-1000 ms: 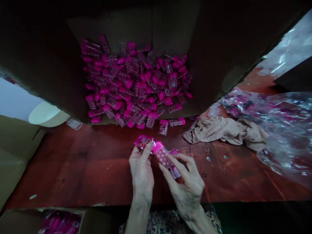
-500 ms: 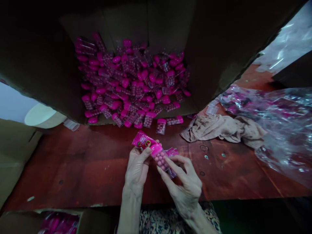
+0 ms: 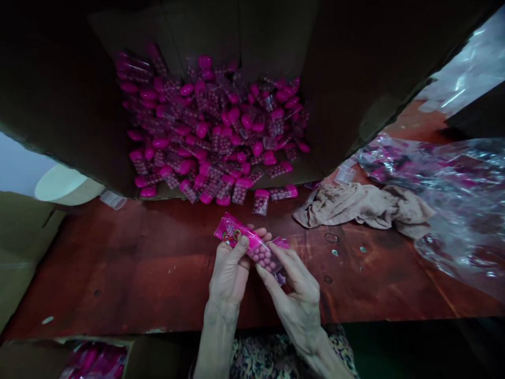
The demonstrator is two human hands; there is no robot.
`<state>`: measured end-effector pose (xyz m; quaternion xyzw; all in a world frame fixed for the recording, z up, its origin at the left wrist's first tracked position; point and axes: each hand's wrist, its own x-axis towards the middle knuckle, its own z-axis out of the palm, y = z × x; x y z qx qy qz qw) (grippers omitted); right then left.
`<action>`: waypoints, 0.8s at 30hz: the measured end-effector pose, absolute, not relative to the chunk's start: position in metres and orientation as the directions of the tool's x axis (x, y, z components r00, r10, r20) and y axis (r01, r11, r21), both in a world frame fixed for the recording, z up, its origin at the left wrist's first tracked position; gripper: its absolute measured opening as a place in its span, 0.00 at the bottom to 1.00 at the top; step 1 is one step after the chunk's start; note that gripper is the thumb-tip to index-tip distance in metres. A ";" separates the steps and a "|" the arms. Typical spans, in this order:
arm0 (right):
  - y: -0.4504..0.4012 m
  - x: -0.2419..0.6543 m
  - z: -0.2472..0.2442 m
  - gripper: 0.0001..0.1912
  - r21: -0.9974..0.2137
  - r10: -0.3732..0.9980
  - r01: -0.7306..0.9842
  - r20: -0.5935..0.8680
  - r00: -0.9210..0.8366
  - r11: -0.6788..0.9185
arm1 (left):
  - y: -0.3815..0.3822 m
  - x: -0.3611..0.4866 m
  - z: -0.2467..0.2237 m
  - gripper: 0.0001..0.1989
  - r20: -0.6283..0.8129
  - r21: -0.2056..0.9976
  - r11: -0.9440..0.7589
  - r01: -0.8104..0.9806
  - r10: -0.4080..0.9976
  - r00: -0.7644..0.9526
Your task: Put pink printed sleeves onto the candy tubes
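My left hand [image 3: 231,271] is closed on a pink printed wrapper sleeve [image 3: 229,230], its thumb pressed on top. A clear container of pink candy balls [image 3: 263,256] lies tilted between my hands, with its pink capped end at the wrapper. My right hand [image 3: 298,287] pinches the container's lower end between thumb and fingers. Another piece of printed wrapper [image 3: 281,242] shows just behind the right fingers, partly hidden. Beyond my hands, one capped candy container [image 3: 261,202] stands apart on the red table [image 3: 158,273], beside another lying one [image 3: 283,192].
A large cardboard box [image 3: 347,95] on its side holds a heap of candy containers [image 3: 213,131]. To the right are a crumpled cloth [image 3: 355,208] and a clear plastic bag [image 3: 453,210]. A pale bowl [image 3: 67,187] stands left; a smaller box [image 3: 23,360] sits below the table edge.
My left hand has shifted slightly right along the wrapper, and its fingers now show behind the container. The right fingers have closed in nearer the container's end. The view has moved a little.
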<state>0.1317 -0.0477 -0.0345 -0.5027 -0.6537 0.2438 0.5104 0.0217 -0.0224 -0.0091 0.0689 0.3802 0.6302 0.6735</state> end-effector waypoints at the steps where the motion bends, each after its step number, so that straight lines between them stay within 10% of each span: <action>1: -0.047 0.133 -0.036 0.21 -0.858 0.923 0.376 0.384 0.020 0.349 | -0.023 0.022 -0.009 0.11 -0.428 0.567 0.202 -0.799 0.901 -0.075; 18: -0.048 0.146 -0.029 0.18 -0.928 0.967 0.297 0.250 0.043 0.226 | -0.027 0.029 -0.007 0.19 -0.298 0.646 0.237 -0.726 0.953 0.046; 24: -0.048 0.147 -0.025 0.22 -0.841 0.908 0.386 0.419 0.020 0.380 | -0.027 0.029 -0.005 0.11 -0.265 0.736 0.192 -0.649 0.964 -0.015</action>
